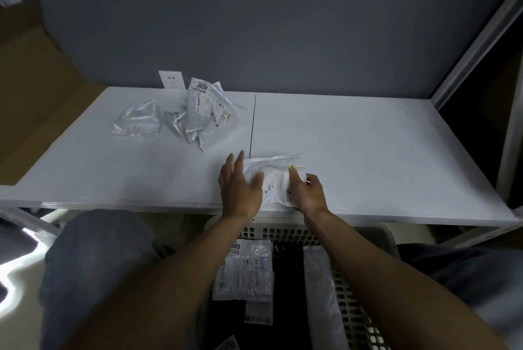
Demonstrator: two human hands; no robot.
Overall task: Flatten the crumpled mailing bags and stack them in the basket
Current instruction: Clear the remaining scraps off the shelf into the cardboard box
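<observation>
Your left grip (pixel 240 179) lies spread on one bag (pixel 276 177); right grip (pixel 308 191) touches it, hold unclear; three bags (pixel 208 111) behind, one marked "2028".

There are two hands, the left hand (pixel 240 188) and the right hand (pixel 308 194), and one bag (pixel 276 177) under them. At least three crumpled bags (pixel 208 111) lie further back. One basket (pixel 353 315) holds at least two flat bags (pixel 243 270). There is one table (pixel 353 145) and one wall socket (pixel 171 79).

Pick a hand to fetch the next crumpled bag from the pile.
Left. The pile lies far left on the table, on the side of the left hand, which lies flat on the bag. The right hand sits farther away.
</observation>
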